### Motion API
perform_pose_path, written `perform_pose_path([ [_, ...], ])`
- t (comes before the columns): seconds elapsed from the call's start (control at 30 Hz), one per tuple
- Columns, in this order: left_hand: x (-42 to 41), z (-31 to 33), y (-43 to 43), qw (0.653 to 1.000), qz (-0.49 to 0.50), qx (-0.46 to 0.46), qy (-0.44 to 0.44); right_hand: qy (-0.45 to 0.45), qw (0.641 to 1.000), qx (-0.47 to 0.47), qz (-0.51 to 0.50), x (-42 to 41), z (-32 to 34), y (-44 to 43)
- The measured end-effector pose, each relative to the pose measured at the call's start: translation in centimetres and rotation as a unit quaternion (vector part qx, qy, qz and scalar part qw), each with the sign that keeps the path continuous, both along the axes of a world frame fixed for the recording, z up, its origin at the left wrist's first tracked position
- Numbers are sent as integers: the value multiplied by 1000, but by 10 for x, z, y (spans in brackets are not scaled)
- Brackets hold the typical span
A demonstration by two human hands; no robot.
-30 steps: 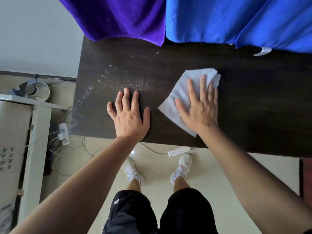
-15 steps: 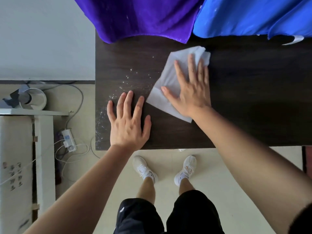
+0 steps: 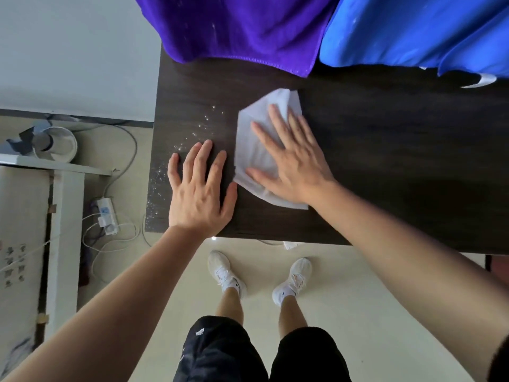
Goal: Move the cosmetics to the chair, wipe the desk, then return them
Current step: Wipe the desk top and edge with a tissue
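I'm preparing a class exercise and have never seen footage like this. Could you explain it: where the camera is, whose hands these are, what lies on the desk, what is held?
No machine here: a person wears a camera on the head, looking down at their own hands and shoes. The left hand rests flat on the dark desk. The right hand presses a white wipe flat against it; nothing is gripped. Shiny specks lie left of the wipe. A purple cloth and a blue cloth cover the far edge.

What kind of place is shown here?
Probably a room in a home: a dark desk, a power strip with loose cables beside it, and a purple cloth and a blue cloth draped at its far edge.
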State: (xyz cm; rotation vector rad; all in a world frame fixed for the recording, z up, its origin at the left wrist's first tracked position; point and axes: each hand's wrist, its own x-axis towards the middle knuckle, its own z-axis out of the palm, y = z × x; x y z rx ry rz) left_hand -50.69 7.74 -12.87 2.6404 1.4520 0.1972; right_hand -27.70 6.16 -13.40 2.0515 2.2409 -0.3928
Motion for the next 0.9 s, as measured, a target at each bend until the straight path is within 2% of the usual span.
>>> perform_pose_path([
  [0.1,0,1,0,1000,7,4,4,-14,999,-7,-47,39,6,-27],
  [0.2,0,1,0,1000,4,5,-6,-31,994,-10,-103,64,9,-15],
  [0.33,0,3,0,1000,6,1,-14,-28,990,12,-139,43,6,32],
  [0.47,0,4,-1,1000,4,-1,-12,-25,997,17,-74,5,1,66],
  [0.63,-1,3,0,1000,5,-7,-7,-8,1000,12,-11,-1,0,32],
  [0.9,-2,2,0,1000,3,-20,-3,-25,997,9,-74,20,0,-54],
])
